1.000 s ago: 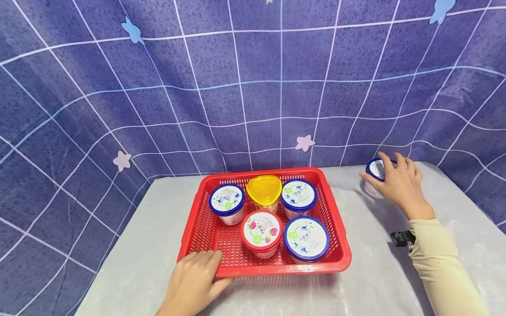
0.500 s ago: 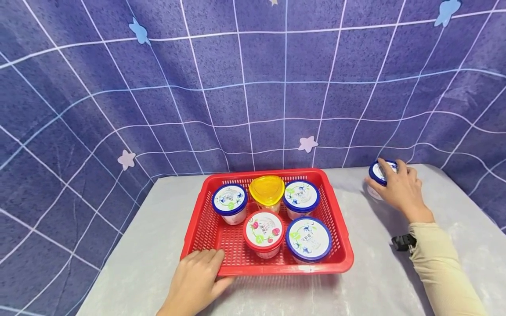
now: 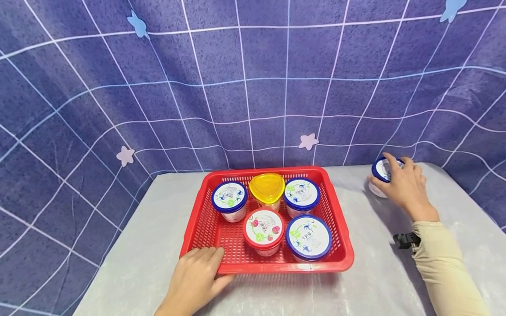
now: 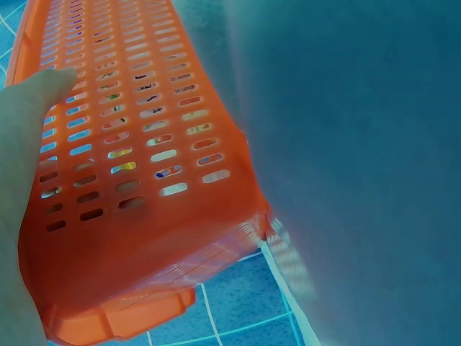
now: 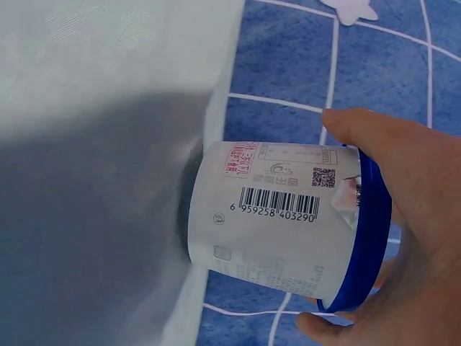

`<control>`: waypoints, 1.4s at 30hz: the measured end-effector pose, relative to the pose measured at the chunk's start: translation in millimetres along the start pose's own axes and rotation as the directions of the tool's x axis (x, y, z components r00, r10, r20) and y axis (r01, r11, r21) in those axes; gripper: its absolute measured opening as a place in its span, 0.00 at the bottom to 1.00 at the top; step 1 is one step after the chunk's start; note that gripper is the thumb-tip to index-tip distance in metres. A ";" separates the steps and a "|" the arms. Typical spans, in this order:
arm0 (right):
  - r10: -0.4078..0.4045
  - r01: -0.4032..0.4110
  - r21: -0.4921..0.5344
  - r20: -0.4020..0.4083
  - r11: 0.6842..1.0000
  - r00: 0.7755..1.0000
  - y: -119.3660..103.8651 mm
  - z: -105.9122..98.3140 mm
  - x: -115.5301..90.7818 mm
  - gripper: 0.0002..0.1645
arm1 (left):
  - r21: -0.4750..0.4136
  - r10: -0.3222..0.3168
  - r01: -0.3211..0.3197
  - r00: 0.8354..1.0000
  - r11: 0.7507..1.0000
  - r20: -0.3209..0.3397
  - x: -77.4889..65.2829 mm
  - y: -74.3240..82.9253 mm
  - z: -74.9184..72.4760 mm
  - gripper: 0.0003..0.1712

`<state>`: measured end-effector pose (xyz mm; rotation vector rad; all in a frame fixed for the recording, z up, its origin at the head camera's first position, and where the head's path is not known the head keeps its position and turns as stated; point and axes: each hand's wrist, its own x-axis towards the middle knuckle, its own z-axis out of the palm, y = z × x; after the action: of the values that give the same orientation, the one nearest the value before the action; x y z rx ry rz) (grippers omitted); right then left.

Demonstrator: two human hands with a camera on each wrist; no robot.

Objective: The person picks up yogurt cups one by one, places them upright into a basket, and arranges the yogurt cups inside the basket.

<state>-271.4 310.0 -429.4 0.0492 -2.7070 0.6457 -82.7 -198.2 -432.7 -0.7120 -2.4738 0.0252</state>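
Observation:
My left hand [image 3: 197, 275] grips the near left rim of a red plastic basket [image 3: 332, 263]. Its fingers lie over the rim, and in the left wrist view the thumb [image 4: 57, 83] presses the slotted outer wall. On the right, my right hand [image 3: 407, 186] reaches over a white tub [image 3: 376, 189] with a blue lid. Thumb and fingers curl round that lid [image 5: 371, 231], as the right wrist view shows, where the barcode side faces the camera. The tub stands upright at the table's back edge.
Inside the basket are three blue-lidded tubs [image 3: 301, 194], a red-lidded tub [image 3: 264, 230] and a clear container with a yellow lid [image 3: 267, 188]. A purple gridded curtain [image 3: 261, 101] hangs behind the grey table [image 3: 146, 245].
The head view shifts a little. My right hand and the tub it holds sit very slightly farther right; the left hand keeps its hold on the basket.

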 end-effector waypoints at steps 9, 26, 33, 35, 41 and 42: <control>-0.084 0.083 -0.019 -0.098 0.996 0.992 -23.4 -18.5 1.0 0.48 | 0.005 0.003 -0.003 1.000 1.000 -0.013 -0.1 -1.9 -2.7 0.32; -0.193 0.202 0.009 -0.257 0.979 0.947 -91.7 -57.0 -12.7 0.53 | 0.010 -0.015 0.015 1.000 1.000 -0.002 -3.6 -3.5 -6.9 0.29; -0.249 0.272 0.024 -0.327 0.962 0.912 -118.1 -71.3 -24.9 0.53 | 0.005 -0.010 0.010 1.000 1.000 -0.009 -3.5 -4.4 -7.3 0.31; -0.277 0.302 0.018 -0.347 0.953 0.896 -125.5 -73.9 -29.2 0.52 | 0.004 -0.009 0.009 1.000 1.000 -0.004 -3.3 -4.4 -7.3 0.31; -0.395 0.425 -0.011 -0.390 0.905 0.832 -145.8 -76.0 -41.0 0.49 | -0.009 -0.012 0.012 1.000 1.000 0.012 -2.1 -2.6 -5.3 0.32; -0.413 0.444 -0.013 -0.389 0.896 0.823 -148.5 -75.3 -43.7 0.48 | -0.013 -0.010 0.010 1.000 1.000 0.012 -1.8 -1.7 -4.3 0.33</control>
<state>-188.4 208.3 -318.0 0.4892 -2.1829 0.5508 -80.0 -201.1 -429.7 -0.7068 -2.4909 0.0096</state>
